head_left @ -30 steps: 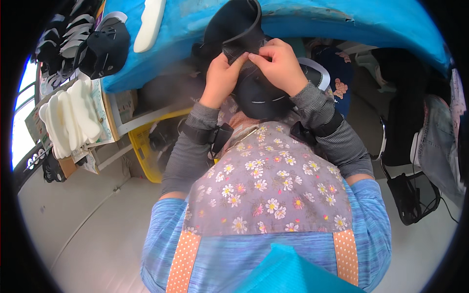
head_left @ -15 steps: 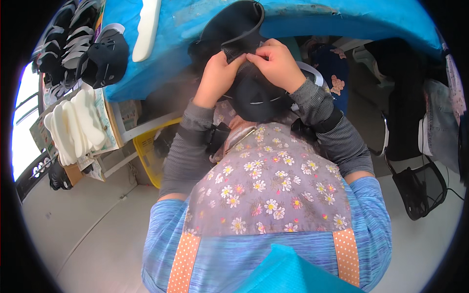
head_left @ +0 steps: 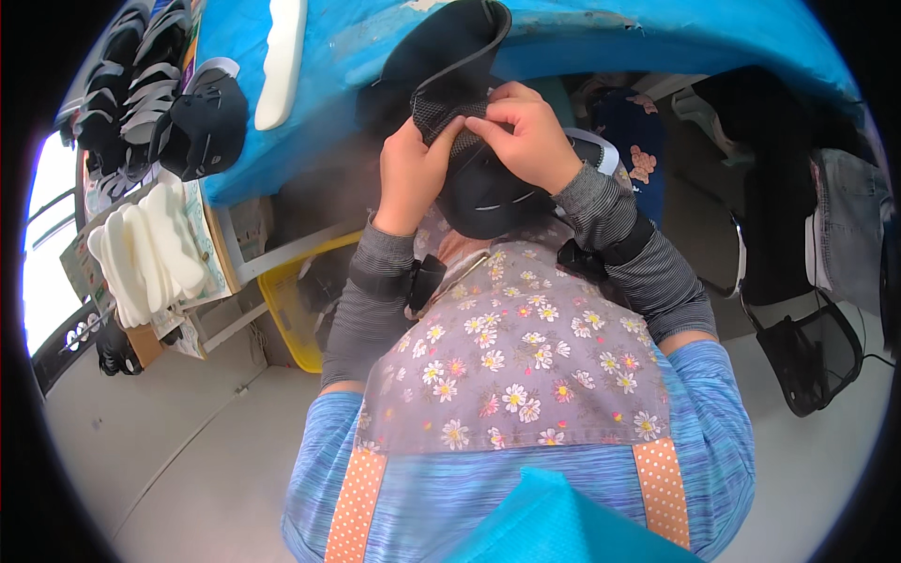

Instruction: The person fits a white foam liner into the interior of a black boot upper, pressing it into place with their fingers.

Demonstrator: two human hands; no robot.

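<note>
A black fabric piece (head_left: pixel 436 61) with a curved, bound edge and a mesh-textured strip lies across the space between my lap and the table; its exact kind is unclear. My left hand (head_left: pixel 413 176) pinches the mesh strip from the left, thumb and forefinger together. From the right, my right hand (head_left: pixel 531 139) pinches the same strip, its fingertips touching those of the left. Below my hands, a rounded black part (head_left: pixel 493 192) with a short pale line rests against the apron (head_left: pixel 526 347). A pale curved band (head_left: pixel 598 148) shows beside my right wrist. My fingers hide the gripped spot.
A blue-covered table (head_left: pixel 582 42) spans the far side, carrying a wavy white foam strip (head_left: pixel 282 61). At left are several similar strips (head_left: pixel 155 249) and black pieces with pale bands (head_left: pixel 206 122). A yellow crate (head_left: pixel 300 347) sits below; a black mesh bag (head_left: pixel 809 361) is at right.
Both hands have come slightly toward my body, still pinching the mesh strip. More of the strip shows above my fingers, and the black piece's upper edge has shifted a little.
</note>
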